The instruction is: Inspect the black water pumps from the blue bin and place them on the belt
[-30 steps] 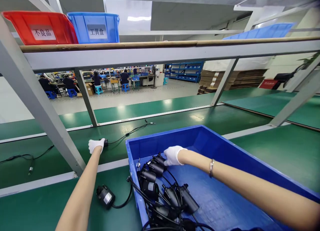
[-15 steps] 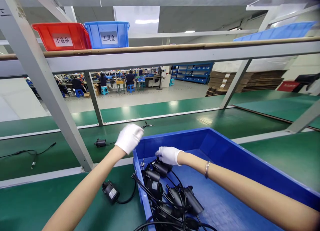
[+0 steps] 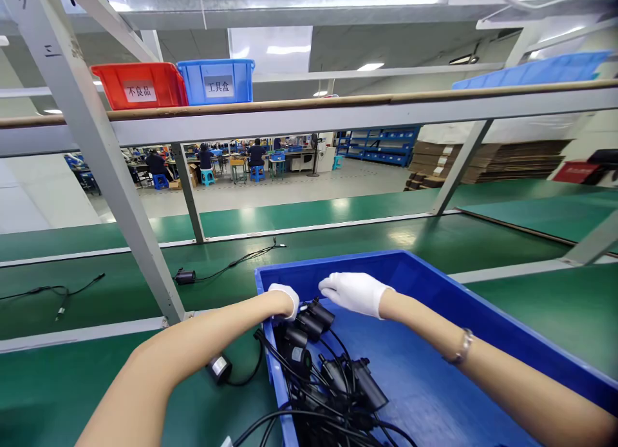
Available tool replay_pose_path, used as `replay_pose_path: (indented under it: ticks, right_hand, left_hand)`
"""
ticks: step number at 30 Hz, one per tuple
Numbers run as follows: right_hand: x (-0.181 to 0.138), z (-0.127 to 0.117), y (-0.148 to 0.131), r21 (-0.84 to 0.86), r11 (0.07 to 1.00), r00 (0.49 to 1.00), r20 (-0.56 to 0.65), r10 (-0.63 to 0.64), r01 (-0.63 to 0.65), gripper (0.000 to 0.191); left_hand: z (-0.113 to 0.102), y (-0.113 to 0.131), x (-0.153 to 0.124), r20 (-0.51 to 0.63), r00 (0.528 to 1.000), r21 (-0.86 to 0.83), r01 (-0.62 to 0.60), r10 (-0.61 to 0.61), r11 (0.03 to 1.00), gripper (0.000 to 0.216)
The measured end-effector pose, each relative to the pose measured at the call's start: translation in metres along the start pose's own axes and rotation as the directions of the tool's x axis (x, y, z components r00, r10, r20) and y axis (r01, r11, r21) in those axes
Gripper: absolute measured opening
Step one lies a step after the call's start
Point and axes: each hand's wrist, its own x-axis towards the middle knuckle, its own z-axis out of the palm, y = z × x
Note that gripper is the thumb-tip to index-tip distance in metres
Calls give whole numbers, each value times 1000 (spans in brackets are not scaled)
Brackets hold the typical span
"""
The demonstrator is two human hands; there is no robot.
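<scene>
My left hand [image 3: 284, 300] swings back from the belt, closing on a pump [image 3: 313, 318] in the bin [image 3: 434, 286]; right hand [image 3: 355, 292] hovers open above.

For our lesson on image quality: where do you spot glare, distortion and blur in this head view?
Head view: ceiling lights glare off the glossy green conveyor belt; the wide lens bends the grey metal shelf frame; the distant workers look soft; the white-gloved hands stay sharp over the blue plastic bin.

Green conveyor belt [image 3: 434, 241], blue bin [image 3: 434, 286], black pump [image 3: 185, 277], another pump [image 3: 219, 368]
</scene>
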Motion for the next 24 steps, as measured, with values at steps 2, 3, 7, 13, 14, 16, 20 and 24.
replay_pose_path:
  ticks: [2,3,7,13,14,16,20,24]
  right_hand:
    - [-18,-18,2,58,997,990,-127,56,-49,32]
    - [-27,-27,2,97,993,977,-192,90,-72,33]
    - [-59,-58,-11,304,949,907,-370,200,-85,40]
    - [-79,-71,-58,715,668,861,-457,224,206,51]
    - [-79,-71,-66,738,636,864,-453,219,226,51]
    - [-80,-73,-79,787,566,876,-430,217,246,53]
    - [-84,-71,-95,817,513,871,-430,238,263,51]
    - [-92,-60,-104,800,539,820,-481,310,265,50]
  left_hand:
    - [-12,-3,-18,-52,996,-162,-75,67,984,19]
    - [-18,-5,-30,-88,990,-254,-128,109,959,18]
    - [-28,-7,-88,-255,937,-530,-342,240,776,29]
    - [-8,-10,-149,-352,846,-792,-497,401,355,50]
    - [-5,-11,-154,-346,835,-810,-496,428,313,50]
    - [-1,-14,-160,-320,822,-820,-489,472,296,48]
    - [2,-15,-167,-317,824,-811,-493,470,316,47]
    - [2,-9,-174,-340,873,-789,-467,349,399,40]
